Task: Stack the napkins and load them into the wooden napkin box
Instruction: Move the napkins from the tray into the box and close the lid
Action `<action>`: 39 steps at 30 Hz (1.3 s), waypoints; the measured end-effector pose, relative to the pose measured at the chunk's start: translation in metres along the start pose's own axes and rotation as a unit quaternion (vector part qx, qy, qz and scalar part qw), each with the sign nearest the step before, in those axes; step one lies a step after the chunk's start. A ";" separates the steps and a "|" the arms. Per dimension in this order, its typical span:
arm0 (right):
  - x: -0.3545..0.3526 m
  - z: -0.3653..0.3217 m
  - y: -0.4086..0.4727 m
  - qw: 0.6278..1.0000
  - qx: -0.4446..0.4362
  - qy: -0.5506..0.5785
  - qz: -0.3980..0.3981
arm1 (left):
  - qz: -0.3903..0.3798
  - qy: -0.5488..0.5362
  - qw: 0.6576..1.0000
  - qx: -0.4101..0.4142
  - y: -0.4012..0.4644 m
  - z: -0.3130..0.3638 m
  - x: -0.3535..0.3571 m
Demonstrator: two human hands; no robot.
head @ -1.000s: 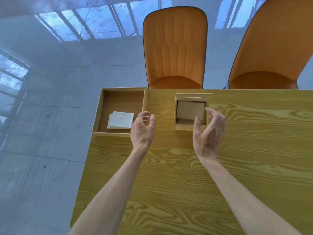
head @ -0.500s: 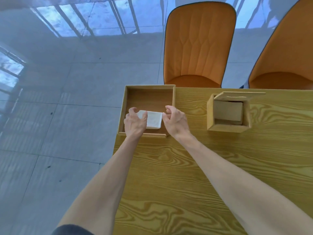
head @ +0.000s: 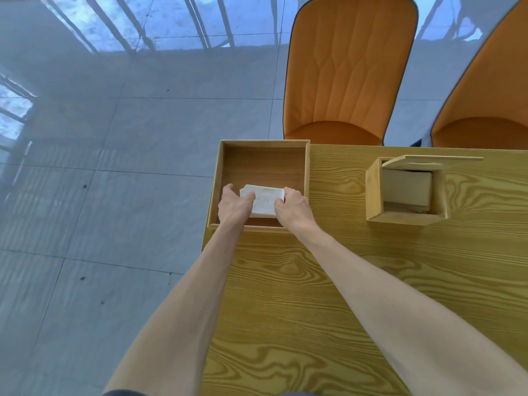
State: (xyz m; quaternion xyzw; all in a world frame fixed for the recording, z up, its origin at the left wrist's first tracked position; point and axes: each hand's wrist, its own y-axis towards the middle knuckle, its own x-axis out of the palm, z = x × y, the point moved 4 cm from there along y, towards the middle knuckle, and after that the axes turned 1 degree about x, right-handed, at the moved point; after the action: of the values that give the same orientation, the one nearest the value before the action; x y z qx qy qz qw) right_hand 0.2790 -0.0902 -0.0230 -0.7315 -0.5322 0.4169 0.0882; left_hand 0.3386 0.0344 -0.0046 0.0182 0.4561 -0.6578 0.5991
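Fingers (head: 288,192) of the right hand (head: 291,208) curl over the right edge of a white napkin stack (head: 264,202); left hand (head: 234,205) clamps the opposite edge, thumb laid on top. Stack sits inside the shallow open wooden tray (head: 307,167), toward its near wall; whether it is lifted off the tray floor cannot be told. Wooden napkin box (head: 374,192) stands well apart to the right, lid (head: 431,161) tilted open, pale napkins (head: 405,187) already inside. Both rest on a yellow wood-grain table (head: 343,281), tray at the far left corner. Glossy grey tiled floor (head: 100,195) mirrors window frames. Two orange upholstered chairs (head: 348,67) beyond the far edge; the right one is cut off by the frame. Left fingertips hidden behind the stack.
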 end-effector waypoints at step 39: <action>-0.079 0.027 -0.044 0.976 -0.135 0.169 0.030 | -0.168 -0.096 0.972 0.133 -0.037 0.004 -0.002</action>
State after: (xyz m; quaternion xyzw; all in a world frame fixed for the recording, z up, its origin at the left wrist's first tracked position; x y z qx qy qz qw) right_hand 0.2227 -0.1473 0.0257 -0.8120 -0.5393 0.2138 0.0646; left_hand 0.3116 0.0290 0.0202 -0.0424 0.3008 -0.8025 0.5135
